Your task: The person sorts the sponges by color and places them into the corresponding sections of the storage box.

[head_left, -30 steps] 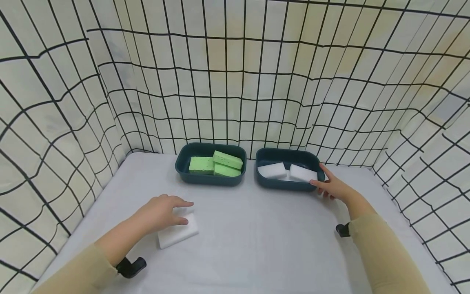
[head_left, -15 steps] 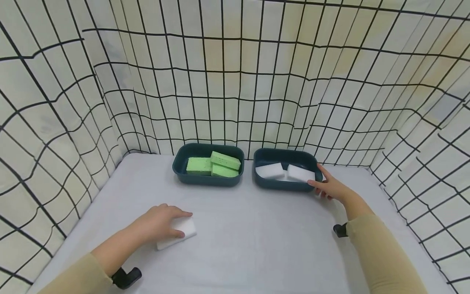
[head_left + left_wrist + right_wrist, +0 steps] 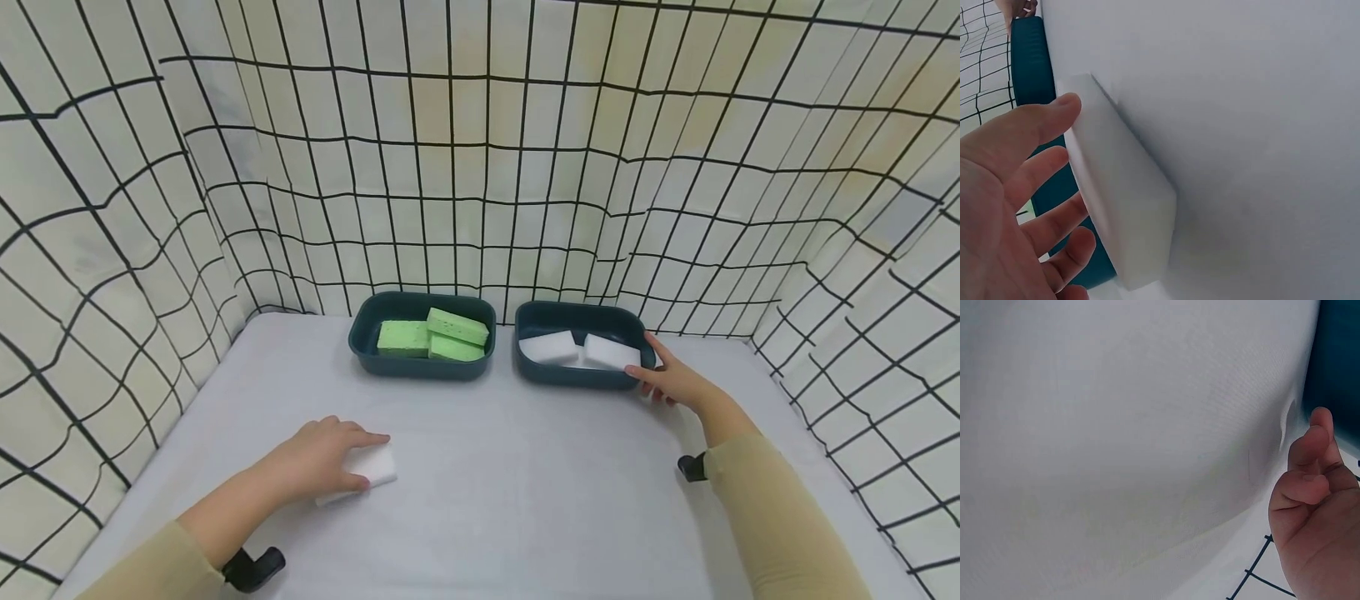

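Observation:
My left hand point(image 3: 315, 458) is spread over a white sponge block point(image 3: 378, 462) lying flat on the table. Seen from the left wrist, the thumb touches the edge of the white block point(image 3: 1125, 181), and the other fingers sit loosely bent at its upper face. Far to the right, my right hand point(image 3: 678, 383) holds the front right corner of a dark teal tray point(image 3: 577, 379), thumb over the rim and fingers curled outside. White sponge blocks point(image 3: 551, 347) lie inside that tray. The right wrist view shows the right hand's bent fingers point(image 3: 1310, 450) beside the teal wall.
A second dark teal tray point(image 3: 420, 368) with several green sponges point(image 3: 405, 337) stands left of the first. Walls of pale cloth with a black grid point(image 3: 480, 150) enclose the table's back and sides. White cloth covers the table point(image 3: 487, 500).
My left hand has lowered onto the white sponge block, covering more of it. The right hand keeps its place at the tray corner. The whole view has shifted slightly.

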The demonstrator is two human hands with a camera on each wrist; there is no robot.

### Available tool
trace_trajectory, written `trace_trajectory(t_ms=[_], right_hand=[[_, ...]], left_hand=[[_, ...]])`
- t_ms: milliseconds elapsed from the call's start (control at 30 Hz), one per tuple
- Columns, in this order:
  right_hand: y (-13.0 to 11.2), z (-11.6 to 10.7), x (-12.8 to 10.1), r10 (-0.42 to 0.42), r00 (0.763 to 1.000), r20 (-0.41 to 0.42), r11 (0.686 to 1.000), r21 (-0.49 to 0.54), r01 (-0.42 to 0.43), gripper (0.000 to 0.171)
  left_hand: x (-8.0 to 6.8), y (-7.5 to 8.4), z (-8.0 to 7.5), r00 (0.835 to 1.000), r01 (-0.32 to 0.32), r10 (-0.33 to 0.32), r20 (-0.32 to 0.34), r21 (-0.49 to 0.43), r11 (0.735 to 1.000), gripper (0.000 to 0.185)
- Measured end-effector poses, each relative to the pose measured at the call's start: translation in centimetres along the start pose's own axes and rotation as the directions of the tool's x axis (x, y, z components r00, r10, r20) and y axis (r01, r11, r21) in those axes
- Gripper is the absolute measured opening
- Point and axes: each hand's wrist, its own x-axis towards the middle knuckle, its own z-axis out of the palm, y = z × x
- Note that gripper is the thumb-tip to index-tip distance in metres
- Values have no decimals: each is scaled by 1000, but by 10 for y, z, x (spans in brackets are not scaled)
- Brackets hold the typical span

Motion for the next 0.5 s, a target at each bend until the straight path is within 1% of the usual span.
trace_trajectory(t_ms=[133,233,433,500], right_hand=[[-1,-1,-1,7,1000,-4,1000,6,-7,105],[-2,-1,-1,16,1000,-11,1000,7,-16,105],[-3,1,0,14,1000,-15,1000,16,-14,103],[-3,1,1,18,1000,-20,1000,20,-18,103]], left_hand=[[7,2,-4,1000,-16,16,-13,5,1000,59],[16,5,-6,998,-50,50,-28,-3,999,58],[41,16,-4,990,-134,134,-52,-6,991,57],[49,20,-2,987,-147,147,-57,-4,989,56]])
